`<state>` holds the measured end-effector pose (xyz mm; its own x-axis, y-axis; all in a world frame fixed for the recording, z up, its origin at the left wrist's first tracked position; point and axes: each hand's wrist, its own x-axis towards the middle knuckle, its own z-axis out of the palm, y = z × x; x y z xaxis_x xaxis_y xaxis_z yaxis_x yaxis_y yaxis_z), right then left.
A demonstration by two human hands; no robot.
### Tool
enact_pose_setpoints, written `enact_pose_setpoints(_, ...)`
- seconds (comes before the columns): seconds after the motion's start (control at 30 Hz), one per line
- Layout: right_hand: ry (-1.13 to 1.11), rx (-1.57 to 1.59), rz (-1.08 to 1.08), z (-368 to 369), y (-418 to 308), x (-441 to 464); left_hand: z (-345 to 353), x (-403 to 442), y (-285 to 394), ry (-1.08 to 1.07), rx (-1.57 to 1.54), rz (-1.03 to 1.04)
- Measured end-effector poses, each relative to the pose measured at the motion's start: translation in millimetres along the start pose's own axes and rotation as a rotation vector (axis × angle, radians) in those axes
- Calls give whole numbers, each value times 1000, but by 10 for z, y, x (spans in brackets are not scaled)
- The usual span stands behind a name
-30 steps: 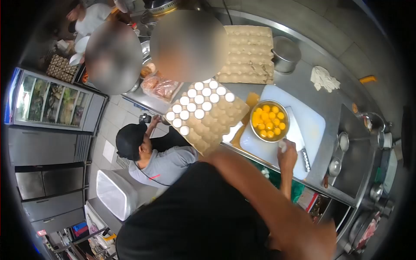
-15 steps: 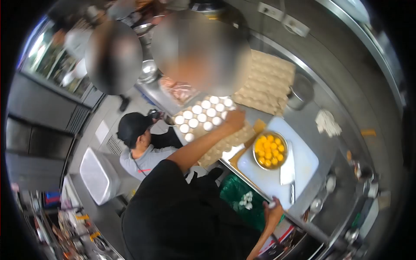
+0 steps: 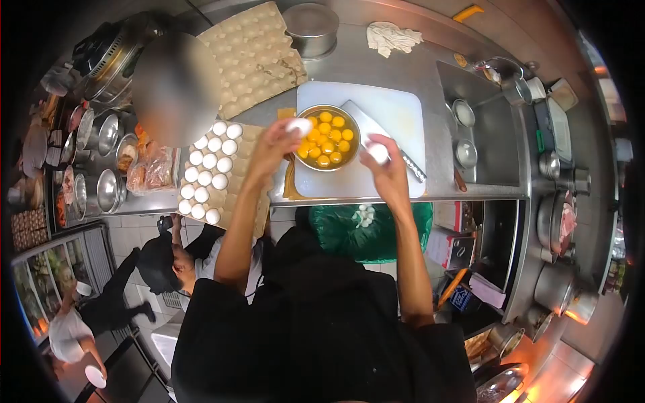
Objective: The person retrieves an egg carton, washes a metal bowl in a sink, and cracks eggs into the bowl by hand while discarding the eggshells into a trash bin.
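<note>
My left hand (image 3: 271, 151) pinches a white egg (image 3: 299, 126) by the left rim of a metal bowl (image 3: 310, 165). Several whole yolks (image 3: 327, 140) lie in clear egg white inside the bowl. To the bowl's right, my right hand (image 3: 390, 176) has its fingers around another egg (image 3: 378, 154); whether its shell is whole cannot be made out. Under the bowl is a white cutting board (image 3: 396, 104). A broad knife (image 3: 371, 122) lies on it, its handle partly behind my right hand. Left of the bowl, a cardboard egg tray (image 3: 243, 176) holds several white eggs (image 3: 220, 181).
Empty egg trays (image 3: 248, 64), a lidded pot (image 3: 311, 30) and a white cloth (image 3: 393, 38) are at the back. A sink (image 3: 494, 111) is at right. Eggshells (image 3: 363, 215) lie in a green bag (image 3: 329, 235) below the counter. A person in a black cap (image 3: 158, 262) crouches at left.
My left hand has come from the egg tray to the bowl with an egg. My right hand has risen from the counter's front edge to beside the bowl. The view has turned towards the counter.
</note>
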<state>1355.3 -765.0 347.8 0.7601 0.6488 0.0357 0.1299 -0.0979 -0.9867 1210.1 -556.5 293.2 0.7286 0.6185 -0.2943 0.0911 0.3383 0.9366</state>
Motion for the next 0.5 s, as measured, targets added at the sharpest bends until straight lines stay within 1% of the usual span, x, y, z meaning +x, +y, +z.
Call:
enact_pose_setpoints(0.03, -83, -230, -123, 62, -190, 80, 144, -33, 1, 0, -7, -2)
enact_pose_setpoints(0.07, -88, -238, -122, 132, -361, 170, 265, -51, 1, -102, -68, -5)
enact_pose_setpoints(0.1, -30, -215, -318, 206, -516, 255, 357, -59, 7, -204, -129, -6)
enact_pose_setpoints(0.13, 29, -188, -510, 261, -578, 309, 423, -62, 28, -203, -136, -9)
enact_pose_setpoints(0.17, 25, -192, -506, 296, -567, 333, 470, -66, 51, -212, -107, 37)
enact_pose_setpoints(0.2, 42, -264, -596, 331, -554, 360, 497, -57, 67, -220, -77, 85)
enact_pose_setpoints(0.23, 55, -336, -692, 370, -542, 392, 518, -37, 62, -217, -80, 88)
enact_pose_setpoints(0.27, -78, -333, -616, 421, -405, 396, 531, -16, 42, -213, -139, 123)
enact_pose_setpoints(0.3, -213, -357, -496, 442, -284, 392, 520, -13, 15, -208, -196, 155)
enact_pose_setpoints(0.33, -165, -365, -511, 456, -216, 362, 488, -15, -17, -206, -197, 155)
enact_pose_setpoints(0.37, -123, -374, -534, 445, -168, 389, 468, 17, -37, -213, -135, 163)
enact_pose_setpoints(0.4, -134, -374, -541, 423, -125, 427, 446, 56, -55, -219, -71, 170)
enact_pose_setpoints(0.47, 23, -33, -198, 376, -89, 394, 427, 28, 20, -224, -49, 151)
enact_pose_setpoints(0.5, 27, -33, -192, 346, -34, 396, 427, 10, 44, -235, -24, 136)
